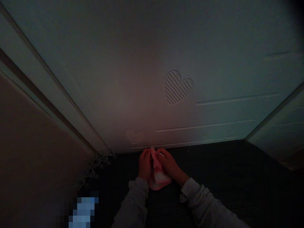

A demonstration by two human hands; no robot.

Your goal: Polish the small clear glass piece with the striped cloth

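Note:
Both my hands are on a soft pink and white folded cloth item; the dim light leaves its exact kind unclear. Its upper end stands up between my fingers, and a rounded lower part hangs toward me. My left hand is closed at its left edge, with the fingertips partly hidden. From the other side my right hand pinches the upper part between thumb and fingers. Grey sleeves reach to both wrists.
A pale panel with a large embossed heart and a smaller heart rises in front of me. Below it lies a dark, ribbed surface. Small curled objects line its left edge. A blurred bright patch is at lower left.

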